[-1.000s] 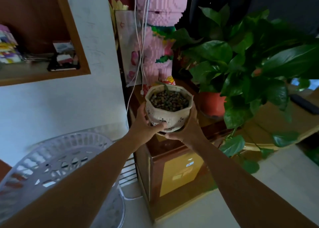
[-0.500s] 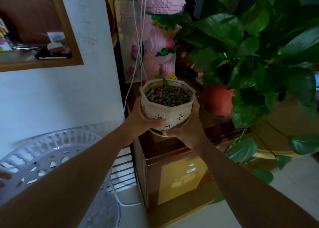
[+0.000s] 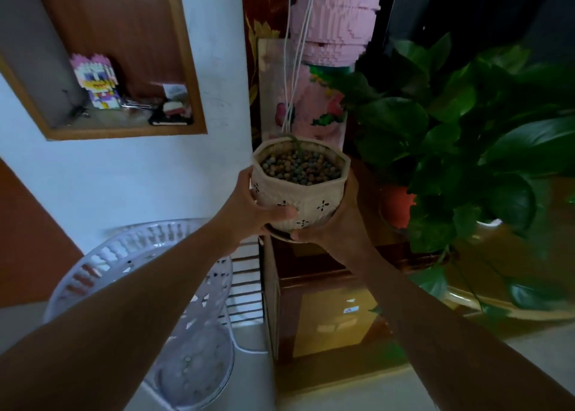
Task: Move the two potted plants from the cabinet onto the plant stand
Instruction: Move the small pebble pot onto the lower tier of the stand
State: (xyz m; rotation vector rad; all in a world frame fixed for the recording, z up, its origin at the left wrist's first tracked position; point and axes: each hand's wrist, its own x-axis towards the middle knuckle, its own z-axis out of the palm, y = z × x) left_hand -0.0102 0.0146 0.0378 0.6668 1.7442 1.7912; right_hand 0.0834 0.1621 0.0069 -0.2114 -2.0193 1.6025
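Note:
A cream octagonal pot (image 3: pixel 306 197) filled with brown clay pebbles is held in the air over the left end of the brown cabinet (image 3: pixel 326 289). My left hand (image 3: pixel 249 206) grips its left side, thumb across the front. My right hand (image 3: pixel 337 224) cups its right side and saucer from below. A second plant with big green leaves (image 3: pixel 460 136) stands in a red-orange pot (image 3: pixel 396 205) on the cabinet top, right of the held pot. The white openwork plant stand (image 3: pixel 102 264) is lower left, under my left forearm.
A wall niche (image 3: pixel 124 68) with a block figure and small items is upper left. White cords (image 3: pixel 295 68) hang in front of a pink block model behind the pot. A wire rack (image 3: pixel 245 286) sits between stand and cabinet. Pale floor lies below.
The cream pot has been lifted off the cabinet top and carried slightly up and to the left. The view has swung left, showing more of the niche and the stand.

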